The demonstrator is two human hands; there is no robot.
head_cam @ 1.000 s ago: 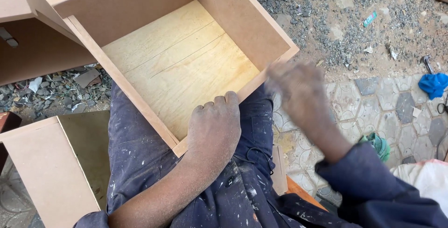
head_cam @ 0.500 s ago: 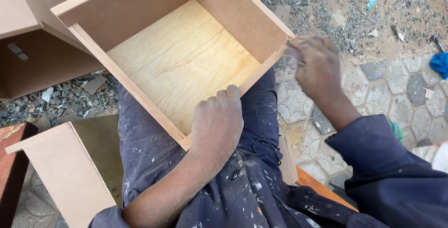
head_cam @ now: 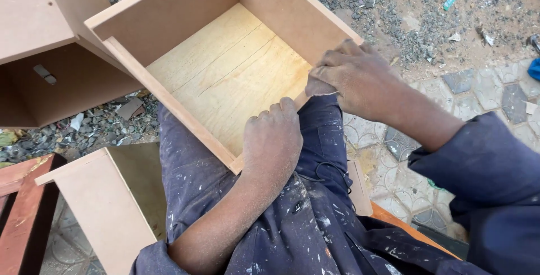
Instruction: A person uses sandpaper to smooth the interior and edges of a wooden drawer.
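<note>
Under the right hand [head_cam: 351, 78], now back from the air and closed on the near corner of the open wooden box [head_cam: 225, 67]; beside it, left hand [head_cam: 271, 140] still gripping the near wall, steadying for edge work.

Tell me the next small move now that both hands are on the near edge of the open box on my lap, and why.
Probably draw the right hand along the near wall's top edge toward the left hand. The right hand sits at the near corner of the open brown fibreboard box with a pale plywood bottom, seemingly pinching something small, while the left hand's grip steadies that wall.
</note>
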